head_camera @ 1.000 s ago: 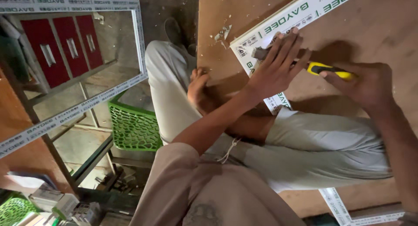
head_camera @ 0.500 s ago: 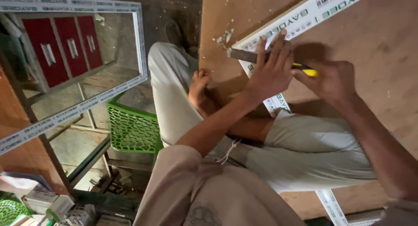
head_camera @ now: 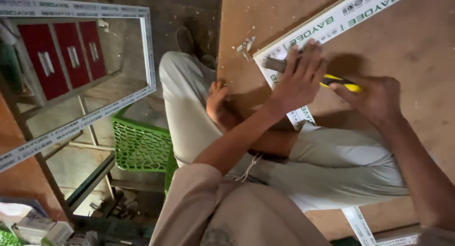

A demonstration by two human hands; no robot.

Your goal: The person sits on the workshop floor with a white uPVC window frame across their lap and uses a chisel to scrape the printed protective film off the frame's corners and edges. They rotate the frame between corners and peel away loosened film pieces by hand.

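Note:
A white plastic frame profile [head_camera: 332, 23] lies corner-on across a brown board [head_camera: 407, 52]. My left hand [head_camera: 298, 80] presses flat on the profile's corner and on the metal blade of a chisel [head_camera: 275, 64]. My right hand [head_camera: 374, 97] grips the chisel's yellow and black handle [head_camera: 339, 81]. The blade tip sits at the corner joint, beside white shavings [head_camera: 245, 46]. My bare foot [head_camera: 217, 106] rests on the board under my left forearm.
A second white frame [head_camera: 150, 61] stands at the left, with red cabinet doors [head_camera: 61, 56] behind it. A green plastic basket [head_camera: 140, 144] sits below my knee. Boxes and clutter [head_camera: 42, 224] fill the lower left.
The chisel has slid left along the profile toward the corner, and my right hand followed it. My left hand stays pressed over the blade.

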